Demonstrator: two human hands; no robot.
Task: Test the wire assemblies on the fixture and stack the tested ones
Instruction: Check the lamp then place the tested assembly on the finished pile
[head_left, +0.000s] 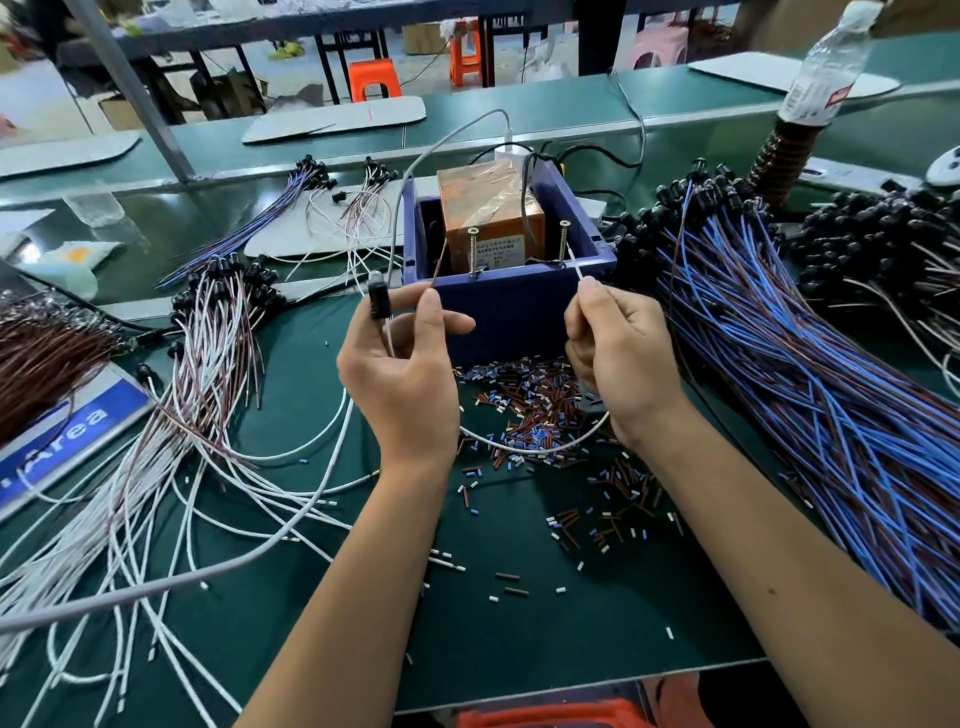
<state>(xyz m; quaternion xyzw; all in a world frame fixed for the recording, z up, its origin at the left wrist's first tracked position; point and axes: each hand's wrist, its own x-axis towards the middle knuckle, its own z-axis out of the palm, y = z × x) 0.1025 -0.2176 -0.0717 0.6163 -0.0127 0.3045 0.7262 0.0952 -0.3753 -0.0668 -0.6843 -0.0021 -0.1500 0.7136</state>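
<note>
The blue box fixture (511, 306) stands mid-desk (519, 639), two upright screws (472, 249) on its near rim. Blue wire bundles (810, 374) crowd its right side, white and brown wires (197, 395) its left; cut sleeve bits (535, 410) litter the strip in front, with barer green near the desk's front edge. Both forearms reach forward. The left hand (405, 364) pinches a brown lead and a black component at the box's left corner. The right hand (618, 353), fingers curled, grips the white wire (535, 449), which sags between the wrists
</note>
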